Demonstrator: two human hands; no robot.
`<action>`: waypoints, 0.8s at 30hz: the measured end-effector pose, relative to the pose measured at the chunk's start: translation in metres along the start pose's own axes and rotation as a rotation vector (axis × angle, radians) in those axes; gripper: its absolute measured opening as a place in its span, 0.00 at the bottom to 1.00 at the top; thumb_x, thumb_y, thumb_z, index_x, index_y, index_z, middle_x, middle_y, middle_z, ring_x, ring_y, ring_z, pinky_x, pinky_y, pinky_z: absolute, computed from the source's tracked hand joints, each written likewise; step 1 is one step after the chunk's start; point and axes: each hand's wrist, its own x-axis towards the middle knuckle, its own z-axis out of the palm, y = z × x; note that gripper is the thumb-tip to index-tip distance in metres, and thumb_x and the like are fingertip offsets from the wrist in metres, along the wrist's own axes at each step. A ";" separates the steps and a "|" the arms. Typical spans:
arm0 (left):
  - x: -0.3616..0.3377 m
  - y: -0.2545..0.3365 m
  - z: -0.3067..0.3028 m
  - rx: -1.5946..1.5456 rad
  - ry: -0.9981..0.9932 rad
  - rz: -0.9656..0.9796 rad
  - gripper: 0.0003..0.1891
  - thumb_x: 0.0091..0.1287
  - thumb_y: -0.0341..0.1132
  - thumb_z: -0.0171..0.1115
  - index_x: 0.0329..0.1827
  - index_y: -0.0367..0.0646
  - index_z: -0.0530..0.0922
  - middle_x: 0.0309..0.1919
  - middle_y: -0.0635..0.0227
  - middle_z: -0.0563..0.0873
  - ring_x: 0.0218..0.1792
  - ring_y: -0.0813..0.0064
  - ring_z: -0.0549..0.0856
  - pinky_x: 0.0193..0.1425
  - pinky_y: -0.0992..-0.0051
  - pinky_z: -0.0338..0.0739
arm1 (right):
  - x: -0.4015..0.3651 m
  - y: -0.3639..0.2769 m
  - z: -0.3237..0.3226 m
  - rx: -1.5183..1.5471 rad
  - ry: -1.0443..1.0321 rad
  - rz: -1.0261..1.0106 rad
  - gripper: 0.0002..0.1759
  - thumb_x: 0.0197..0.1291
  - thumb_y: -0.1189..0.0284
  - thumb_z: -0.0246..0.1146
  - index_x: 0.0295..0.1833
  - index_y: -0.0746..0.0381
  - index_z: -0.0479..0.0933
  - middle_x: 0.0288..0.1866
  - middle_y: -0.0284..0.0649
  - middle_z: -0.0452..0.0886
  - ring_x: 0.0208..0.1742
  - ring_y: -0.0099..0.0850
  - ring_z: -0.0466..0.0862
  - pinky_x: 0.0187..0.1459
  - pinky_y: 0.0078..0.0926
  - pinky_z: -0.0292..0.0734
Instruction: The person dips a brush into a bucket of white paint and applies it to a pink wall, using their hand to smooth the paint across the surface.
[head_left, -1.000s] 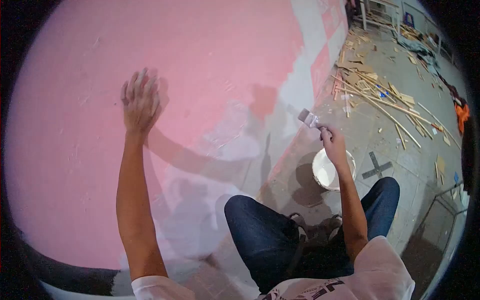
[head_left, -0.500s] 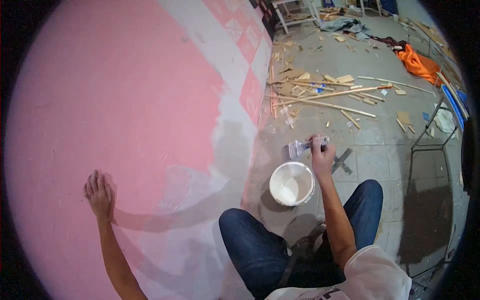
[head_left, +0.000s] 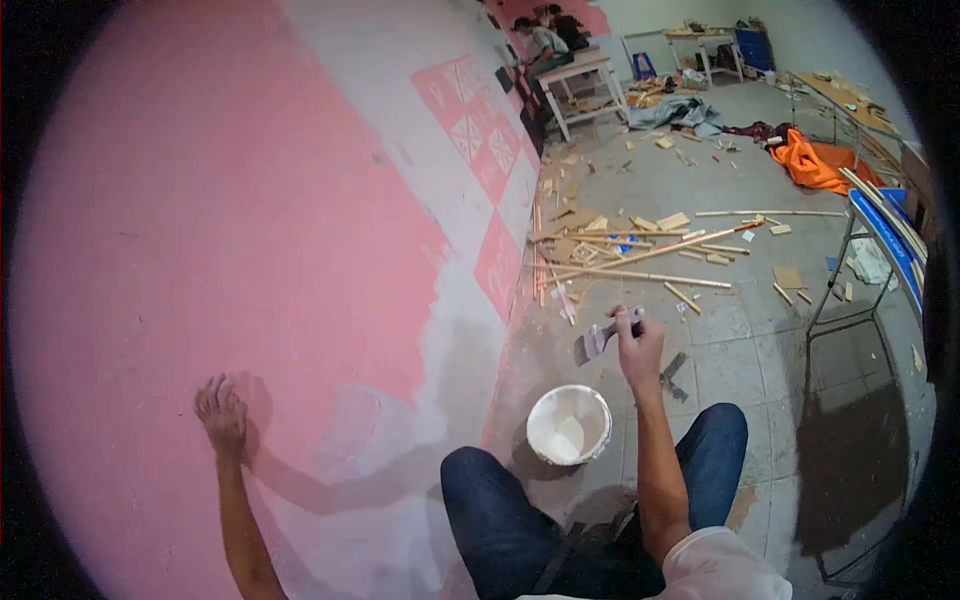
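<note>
In the head view my right hand (head_left: 642,348) grips the handle of a wide paintbrush (head_left: 591,346), its pale, paint-coated bristles pointing left and down. Below the brush and apart from it, a white bucket (head_left: 533,412) stands on the floor with white paint (head_left: 566,438) inside. My left hand (head_left: 222,412) rests against the pink wall (head_left: 250,260) with fingers outstretched and nothing held. Whitish-grey paint (head_left: 455,370) covers the wall's right and lower parts, with an uneven border against the pink.
Wooden sticks (head_left: 650,275) and scraps litter the tiled floor ahead. At right stands a folding table (head_left: 880,225) with a blue top. Farther back are an orange cloth (head_left: 812,163), a white table (head_left: 585,68) and two people (head_left: 548,42) beside the wall.
The view has tilted upward, bringing the people and far tables into sight. My right hand still holds the brush above the bucket, the bristles now angled more downward. My left hand stays on the wall.
</note>
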 end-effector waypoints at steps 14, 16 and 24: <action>-0.078 0.178 -0.257 -2.274 1.228 -1.039 0.39 0.79 0.66 0.43 0.84 0.50 0.59 0.76 0.53 0.69 0.68 0.53 0.77 0.62 0.52 0.82 | -0.022 -0.025 0.025 -0.016 -0.401 -0.118 0.19 0.81 0.62 0.58 0.54 0.67 0.86 0.35 0.34 0.84 0.32 0.20 0.75 0.33 0.23 0.66; -0.107 0.154 -0.279 -2.507 1.415 -1.042 0.40 0.78 0.68 0.44 0.84 0.51 0.61 0.77 0.56 0.68 0.67 0.58 0.77 0.62 0.51 0.81 | -0.022 -0.011 0.036 -0.034 -0.467 -0.124 0.20 0.81 0.60 0.58 0.55 0.67 0.85 0.37 0.35 0.85 0.32 0.20 0.74 0.34 0.23 0.66; -0.237 0.149 -0.329 -2.667 1.650 -0.710 0.26 0.86 0.47 0.44 0.78 0.40 0.66 0.36 0.63 0.81 0.14 0.79 0.72 0.13 0.78 0.66 | -0.052 -0.020 0.081 -0.015 -0.558 -0.258 0.22 0.82 0.56 0.58 0.52 0.65 0.87 0.34 0.30 0.81 0.31 0.16 0.66 0.31 0.22 0.59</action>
